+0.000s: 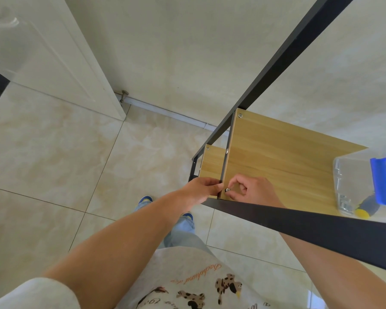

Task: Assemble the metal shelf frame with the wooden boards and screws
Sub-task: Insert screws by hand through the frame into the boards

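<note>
The black metal shelf frame point(274, 61) stands upright in front of me, with a wooden board point(285, 157) fixed across it and a lower board point(212, 161) beneath. My right hand point(252, 189) pinches a silver screw point(227, 190) at the near left corner of the upper board. Just left of it, my left hand point(201, 190) grips the frame's side bar at that same corner. Two other screws point(240, 115) sit in the board's left edge.
A clear plastic box point(352, 181) with a blue latch rests on the board's right end, holding small hardware and a yellow-handled tool point(363, 208). A white door point(54, 56) stands open at left. The wall is close behind the frame; tiled floor lies below.
</note>
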